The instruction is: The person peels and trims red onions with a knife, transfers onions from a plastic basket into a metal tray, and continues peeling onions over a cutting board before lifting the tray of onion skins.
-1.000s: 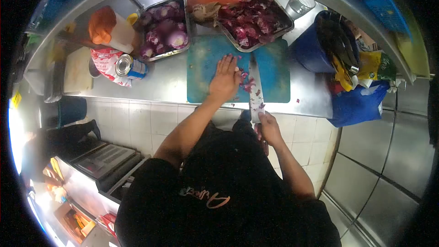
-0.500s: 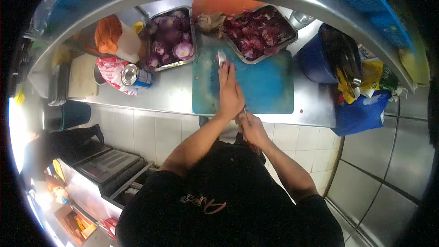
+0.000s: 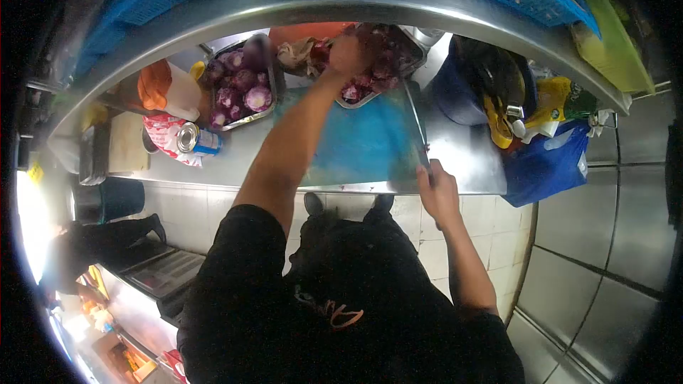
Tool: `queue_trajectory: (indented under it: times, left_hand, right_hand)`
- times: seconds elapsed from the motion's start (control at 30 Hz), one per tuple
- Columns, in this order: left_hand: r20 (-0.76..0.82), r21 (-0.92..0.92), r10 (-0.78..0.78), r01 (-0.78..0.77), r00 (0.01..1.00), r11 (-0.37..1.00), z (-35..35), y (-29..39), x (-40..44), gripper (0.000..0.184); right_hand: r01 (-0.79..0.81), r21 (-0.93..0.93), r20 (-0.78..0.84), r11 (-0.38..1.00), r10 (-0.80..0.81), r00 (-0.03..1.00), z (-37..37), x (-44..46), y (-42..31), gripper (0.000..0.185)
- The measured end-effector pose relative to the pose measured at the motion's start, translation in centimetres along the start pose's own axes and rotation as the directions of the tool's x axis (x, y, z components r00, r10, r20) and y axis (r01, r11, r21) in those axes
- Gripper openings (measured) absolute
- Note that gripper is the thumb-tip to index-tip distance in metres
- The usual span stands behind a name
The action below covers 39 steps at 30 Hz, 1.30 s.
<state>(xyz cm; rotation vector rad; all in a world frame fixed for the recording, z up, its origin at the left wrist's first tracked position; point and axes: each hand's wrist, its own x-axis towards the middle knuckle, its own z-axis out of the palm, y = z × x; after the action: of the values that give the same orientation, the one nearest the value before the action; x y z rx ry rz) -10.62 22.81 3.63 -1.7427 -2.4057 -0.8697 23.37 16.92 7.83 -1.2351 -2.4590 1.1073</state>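
Note:
My right hand (image 3: 440, 193) is wrapped round the handle of a long knife (image 3: 417, 119), off the right front corner of the blue-green cutting board (image 3: 366, 146). The blade points away from me along the board's right edge. My left hand (image 3: 348, 57) reaches over the board to a metal tray (image 3: 353, 105) heaped with dark red onion pieces or skins (image 3: 388, 64). Motion blurs its fingers, so their grip cannot be made out. To the left, peeled red onions (image 3: 242, 89) fill a second metal tray (image 3: 273, 82).
A tin can (image 3: 198, 140), a red-and-white bag (image 3: 162, 131) and a plastic jug (image 3: 183, 92) stand at left. On the right are a dark blue bucket (image 3: 452, 85) and a blue bag (image 3: 548, 171). A metal shelf edge (image 3: 341, 11) spans above. Another person (image 3: 107, 242) is at far left.
My left hand has left the knife blade and moved forward to the right-hand tray. The knife has swung right in my right hand, off the middle of the board. The view has shifted.

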Motion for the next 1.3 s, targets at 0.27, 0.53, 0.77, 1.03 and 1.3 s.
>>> queue_trajectory:
  times: [0.27, 0.53, 0.77, 1.03, 1.3]
  left_hand:
    - [-0.463, -0.086, -0.116, 0.085, 0.879, 0.993, -3.1, -3.1, -5.3, 0.033]
    - [0.403, -0.823, -0.774, 0.564, 0.488, -0.073, -2.8, -3.5, -12.5, 0.048]
    - [0.365, -0.872, -0.489, 0.475, 0.792, 0.118, 3.8, -9.9, -11.8, 0.051]
    - [0.181, -0.148, -0.086, 0.114, 0.980, 0.982, -3.8, 3.0, -18.3, 0.044]
    - [0.238, -0.153, 0.066, -0.030, 0.969, 0.988, -1.0, 5.2, -19.6, 0.029]
  right_hand:
    - [0.277, -0.205, 0.036, 0.939, -0.276, 0.961, -0.2, -1.2, 4.5, 0.026]
    - [0.236, -0.294, 0.150, 0.926, -0.199, 0.968, 5.8, 1.2, 1.5, 0.042]
    - [0.159, -0.311, -0.094, 0.937, -0.197, 0.976, 7.3, 0.3, 0.4, 0.031]
    - [-0.008, -0.382, -0.370, 0.924, -0.145, 0.918, 2.8, -2.0, 9.7, 0.029]
    - [0.064, -0.264, -0.302, 0.962, -0.146, 0.942, 3.0, -1.3, 8.1, 0.011]
